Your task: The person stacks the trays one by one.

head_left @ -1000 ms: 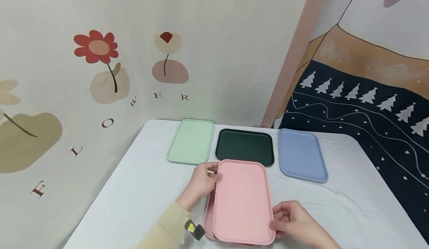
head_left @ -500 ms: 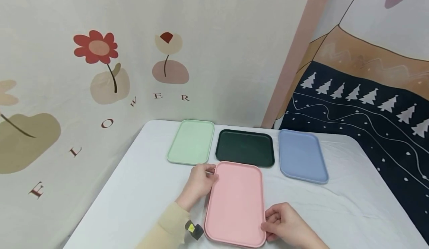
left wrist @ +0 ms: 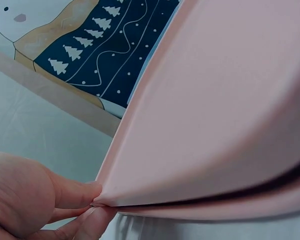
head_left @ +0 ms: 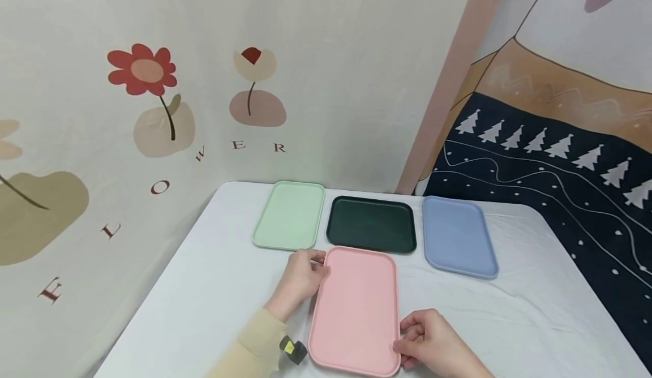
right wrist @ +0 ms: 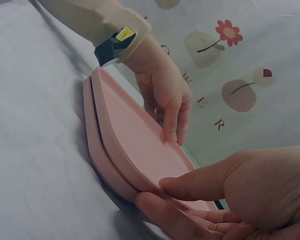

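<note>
- A white-clothed table (head_left: 214, 287) stands against a wall hanging that reads "FLOWER" (head_left: 168, 183).
- Since a second ago the top pink tray (head_left: 356, 307) has swung from skewed to squared over the lower pink tray (right wrist: 92, 145); the two now look nearly aligned as a stack.
- The left hand (head_left: 300, 279) pinches its far-left corner, and the right hand (head_left: 433, 344) grips the near-right edge.
- Behind lie a mint tray (head_left: 290, 214), a dark green tray (head_left: 372, 223) and a blue tray (head_left: 458, 233).
</note>
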The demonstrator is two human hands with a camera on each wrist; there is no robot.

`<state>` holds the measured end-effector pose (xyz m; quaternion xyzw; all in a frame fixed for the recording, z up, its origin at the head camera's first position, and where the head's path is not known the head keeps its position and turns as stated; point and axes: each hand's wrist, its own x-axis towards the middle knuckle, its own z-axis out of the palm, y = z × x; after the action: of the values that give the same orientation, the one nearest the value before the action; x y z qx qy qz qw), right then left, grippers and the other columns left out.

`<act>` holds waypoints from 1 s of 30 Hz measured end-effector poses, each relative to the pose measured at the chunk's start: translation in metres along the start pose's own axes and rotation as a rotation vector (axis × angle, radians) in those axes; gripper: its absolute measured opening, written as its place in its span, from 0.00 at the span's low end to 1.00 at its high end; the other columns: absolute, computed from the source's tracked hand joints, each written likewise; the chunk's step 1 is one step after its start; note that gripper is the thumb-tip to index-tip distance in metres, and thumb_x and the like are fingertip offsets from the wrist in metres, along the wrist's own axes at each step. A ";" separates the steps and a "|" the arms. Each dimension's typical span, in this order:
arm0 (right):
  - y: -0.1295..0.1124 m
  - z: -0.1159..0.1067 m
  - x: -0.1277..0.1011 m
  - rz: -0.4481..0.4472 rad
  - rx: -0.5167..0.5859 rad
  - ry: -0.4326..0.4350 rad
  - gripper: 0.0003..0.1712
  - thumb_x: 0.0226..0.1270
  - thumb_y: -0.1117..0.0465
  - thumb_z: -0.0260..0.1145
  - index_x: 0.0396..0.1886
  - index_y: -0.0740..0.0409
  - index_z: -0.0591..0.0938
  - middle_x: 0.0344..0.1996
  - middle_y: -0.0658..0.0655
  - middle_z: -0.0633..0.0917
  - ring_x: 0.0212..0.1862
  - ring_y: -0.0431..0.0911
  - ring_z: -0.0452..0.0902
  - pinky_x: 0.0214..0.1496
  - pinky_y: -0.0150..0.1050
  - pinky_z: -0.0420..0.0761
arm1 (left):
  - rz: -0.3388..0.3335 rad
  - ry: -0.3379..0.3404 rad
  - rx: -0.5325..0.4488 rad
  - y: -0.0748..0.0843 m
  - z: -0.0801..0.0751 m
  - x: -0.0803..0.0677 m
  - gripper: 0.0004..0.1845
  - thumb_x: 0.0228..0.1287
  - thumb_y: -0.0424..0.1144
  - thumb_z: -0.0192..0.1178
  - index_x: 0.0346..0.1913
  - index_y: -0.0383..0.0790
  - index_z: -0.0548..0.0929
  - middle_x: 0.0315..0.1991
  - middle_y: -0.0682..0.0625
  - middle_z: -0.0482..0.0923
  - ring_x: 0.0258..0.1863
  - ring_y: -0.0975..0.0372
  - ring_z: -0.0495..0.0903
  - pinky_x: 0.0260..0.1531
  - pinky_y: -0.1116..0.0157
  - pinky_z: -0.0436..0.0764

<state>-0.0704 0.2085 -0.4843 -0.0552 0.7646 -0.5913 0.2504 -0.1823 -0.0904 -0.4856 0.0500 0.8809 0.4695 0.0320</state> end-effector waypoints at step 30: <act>0.002 0.002 0.001 0.010 0.018 0.024 0.13 0.69 0.69 0.72 0.46 0.72 0.79 0.25 0.58 0.86 0.27 0.50 0.86 0.30 0.38 0.87 | -0.017 -0.002 -0.007 -0.004 0.000 0.003 0.17 0.66 0.28 0.69 0.57 0.30 0.87 0.43 0.47 0.85 0.40 0.57 0.87 0.39 0.59 0.88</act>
<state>-0.0695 0.2067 -0.4864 -0.0422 0.7624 -0.5975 0.2448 -0.1859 -0.0917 -0.4888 0.0431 0.8795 0.4724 0.0372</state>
